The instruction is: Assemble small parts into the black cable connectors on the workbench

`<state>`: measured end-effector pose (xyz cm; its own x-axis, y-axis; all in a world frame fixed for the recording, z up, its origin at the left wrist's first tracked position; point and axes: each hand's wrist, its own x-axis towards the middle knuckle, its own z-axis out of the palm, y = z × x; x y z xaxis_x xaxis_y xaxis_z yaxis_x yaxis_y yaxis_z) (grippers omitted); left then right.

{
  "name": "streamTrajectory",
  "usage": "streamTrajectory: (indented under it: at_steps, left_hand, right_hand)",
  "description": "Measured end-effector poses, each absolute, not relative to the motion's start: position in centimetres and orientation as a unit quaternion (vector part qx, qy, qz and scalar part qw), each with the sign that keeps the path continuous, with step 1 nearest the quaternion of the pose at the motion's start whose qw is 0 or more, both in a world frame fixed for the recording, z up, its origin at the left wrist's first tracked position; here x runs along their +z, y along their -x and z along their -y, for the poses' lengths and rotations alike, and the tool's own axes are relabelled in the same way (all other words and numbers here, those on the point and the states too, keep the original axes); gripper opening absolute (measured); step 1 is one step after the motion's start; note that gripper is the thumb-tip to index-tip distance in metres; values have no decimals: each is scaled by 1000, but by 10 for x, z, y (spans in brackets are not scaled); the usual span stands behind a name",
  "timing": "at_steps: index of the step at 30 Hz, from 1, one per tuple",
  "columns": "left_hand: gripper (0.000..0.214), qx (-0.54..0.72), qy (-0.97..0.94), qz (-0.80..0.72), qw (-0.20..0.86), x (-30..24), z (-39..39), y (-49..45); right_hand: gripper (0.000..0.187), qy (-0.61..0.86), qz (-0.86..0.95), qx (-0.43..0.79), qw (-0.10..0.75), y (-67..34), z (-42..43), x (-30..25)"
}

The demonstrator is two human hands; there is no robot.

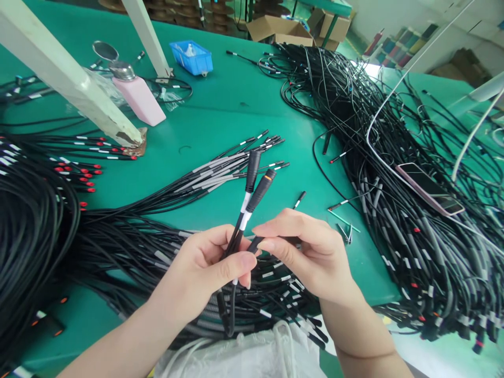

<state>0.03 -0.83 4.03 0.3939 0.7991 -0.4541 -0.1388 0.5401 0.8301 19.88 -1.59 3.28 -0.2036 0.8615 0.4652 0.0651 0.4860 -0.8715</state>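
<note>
Black cables (234,240) with ribbed connector heads (260,193) were, in the head view, held above the near side of the green table (236,113). From where I stood, the left hand (208,261) was clamped around their stems; the right hand (311,249) pinched a short dark end (255,244) between thumb and forefinger. Judged by eye, the cables were light, springy and smooth; the stiffer heads appeared to offer the surest hold, and sharp bending behind them was best avoided.

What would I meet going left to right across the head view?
Curved bundle of black cables, pink rectangular bottle with metallic cap, blue open-topped plastic bin, pair of black cylindrical connectors, bare right hand, pink-edged rectangular phone.
</note>
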Motion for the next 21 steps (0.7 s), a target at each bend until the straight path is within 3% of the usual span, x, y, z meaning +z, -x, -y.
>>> streamTrajectory:
  at_steps: [12, 17, 21]
  left_hand:
    - [26, 313, -425, -396, 752, 36, 8, 6]
    - [31, 287, -418, -368, 780, 32, 7, 5]
    - [22, 298, -391, -413, 766, 33, 6, 1]
  right_hand:
    - [20, 400, 577, 458, 545, -205, 18, 32]
    - [20, 341, 567, 518, 541, -195, 21, 29]
    - [19, 343, 542, 527, 557, -190, 23, 28]
